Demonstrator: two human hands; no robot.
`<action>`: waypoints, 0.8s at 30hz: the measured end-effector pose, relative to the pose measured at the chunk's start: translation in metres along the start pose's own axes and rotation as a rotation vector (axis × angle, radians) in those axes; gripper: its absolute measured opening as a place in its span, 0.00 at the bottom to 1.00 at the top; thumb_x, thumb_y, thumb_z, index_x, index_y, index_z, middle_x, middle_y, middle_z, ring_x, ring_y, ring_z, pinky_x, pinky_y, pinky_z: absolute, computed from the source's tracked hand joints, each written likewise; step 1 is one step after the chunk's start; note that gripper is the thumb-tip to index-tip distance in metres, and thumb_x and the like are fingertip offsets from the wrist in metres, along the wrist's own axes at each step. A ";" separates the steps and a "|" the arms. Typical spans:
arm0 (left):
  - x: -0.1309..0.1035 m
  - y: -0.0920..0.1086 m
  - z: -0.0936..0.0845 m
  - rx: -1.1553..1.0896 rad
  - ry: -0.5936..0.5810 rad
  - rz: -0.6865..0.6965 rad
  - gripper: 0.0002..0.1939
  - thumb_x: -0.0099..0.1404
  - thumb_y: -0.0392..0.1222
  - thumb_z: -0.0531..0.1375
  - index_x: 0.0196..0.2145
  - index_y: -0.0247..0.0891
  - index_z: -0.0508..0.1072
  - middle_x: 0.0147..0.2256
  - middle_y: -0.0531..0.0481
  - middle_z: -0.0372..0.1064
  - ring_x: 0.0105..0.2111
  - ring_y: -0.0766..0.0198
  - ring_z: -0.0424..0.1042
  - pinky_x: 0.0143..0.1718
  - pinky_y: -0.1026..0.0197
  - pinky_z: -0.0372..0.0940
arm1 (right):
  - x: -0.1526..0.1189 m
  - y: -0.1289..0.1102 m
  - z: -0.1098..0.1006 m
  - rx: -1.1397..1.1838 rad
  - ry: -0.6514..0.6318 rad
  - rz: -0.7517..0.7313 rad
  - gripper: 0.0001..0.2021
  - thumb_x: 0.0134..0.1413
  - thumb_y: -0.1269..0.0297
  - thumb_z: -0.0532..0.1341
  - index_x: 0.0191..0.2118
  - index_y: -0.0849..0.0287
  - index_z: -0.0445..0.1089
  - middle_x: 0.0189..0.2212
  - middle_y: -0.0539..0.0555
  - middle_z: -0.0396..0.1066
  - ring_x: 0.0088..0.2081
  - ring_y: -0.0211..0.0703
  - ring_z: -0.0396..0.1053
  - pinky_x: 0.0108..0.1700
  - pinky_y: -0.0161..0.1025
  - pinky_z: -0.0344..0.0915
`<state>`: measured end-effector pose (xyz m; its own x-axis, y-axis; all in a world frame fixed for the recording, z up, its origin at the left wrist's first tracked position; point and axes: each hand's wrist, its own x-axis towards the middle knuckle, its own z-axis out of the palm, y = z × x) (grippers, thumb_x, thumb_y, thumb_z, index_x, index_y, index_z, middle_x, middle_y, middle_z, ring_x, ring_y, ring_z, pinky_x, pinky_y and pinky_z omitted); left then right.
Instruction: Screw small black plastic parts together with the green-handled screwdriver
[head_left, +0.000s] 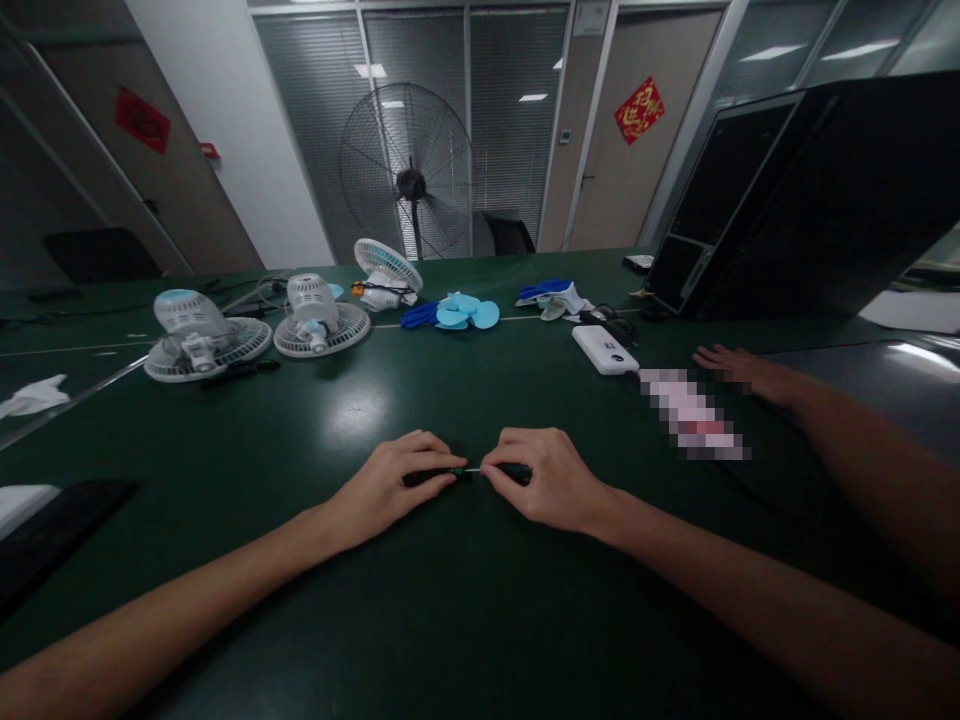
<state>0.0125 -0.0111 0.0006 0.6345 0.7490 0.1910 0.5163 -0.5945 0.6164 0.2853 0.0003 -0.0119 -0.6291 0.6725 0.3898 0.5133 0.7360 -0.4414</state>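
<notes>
Low over the dark green table, my left hand [401,475] pinches the black and green end of a small screwdriver [472,470]. Its thin metal shaft shows in the gap between my hands. Facing it, my right hand [546,478] is closed on a dark, handle-like part [516,472] in line with the shaft. Whether both dark parts belong to one tool I cannot tell, as my fingers cover much of them. The two hands are close together, fingertips slightly apart.
Partly dismantled white fans [322,330] lie at the back left. Blue fan blades [466,311] and gloves [551,295] lie farther back. A white power bank [604,350] is at right, near another person's hand [724,365]. A large black monitor-like panel [810,200] stands behind.
</notes>
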 end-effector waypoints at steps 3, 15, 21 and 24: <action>0.000 0.000 0.000 0.009 -0.003 -0.003 0.16 0.76 0.42 0.60 0.58 0.47 0.77 0.52 0.47 0.73 0.49 0.58 0.74 0.50 0.55 0.72 | 0.000 0.001 0.001 0.004 0.005 -0.003 0.07 0.67 0.67 0.65 0.43 0.56 0.82 0.36 0.52 0.78 0.33 0.39 0.73 0.35 0.38 0.65; 0.001 0.003 -0.001 0.044 -0.004 -0.087 0.18 0.74 0.42 0.61 0.59 0.45 0.75 0.45 0.49 0.75 0.40 0.62 0.73 0.39 0.59 0.70 | 0.000 -0.001 -0.002 0.003 -0.011 0.003 0.07 0.67 0.67 0.64 0.44 0.56 0.82 0.35 0.52 0.78 0.32 0.39 0.72 0.34 0.36 0.64; 0.001 -0.002 0.003 0.013 0.005 -0.119 0.24 0.72 0.44 0.63 0.64 0.47 0.69 0.47 0.48 0.76 0.40 0.61 0.74 0.40 0.58 0.70 | 0.003 -0.006 -0.002 0.071 0.068 -0.097 0.10 0.70 0.64 0.62 0.46 0.57 0.82 0.37 0.54 0.77 0.33 0.39 0.72 0.36 0.37 0.67; 0.000 -0.004 0.003 0.018 0.003 -0.113 0.23 0.73 0.44 0.63 0.64 0.47 0.69 0.47 0.48 0.76 0.41 0.60 0.74 0.40 0.57 0.70 | 0.003 -0.006 -0.002 0.090 0.103 -0.085 0.10 0.71 0.64 0.61 0.46 0.58 0.82 0.37 0.54 0.77 0.33 0.39 0.72 0.35 0.37 0.67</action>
<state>0.0123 -0.0096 -0.0046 0.5700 0.8123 0.1235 0.5946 -0.5116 0.6203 0.2810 -0.0016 -0.0066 -0.6025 0.6162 0.5073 0.4039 0.7836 -0.4720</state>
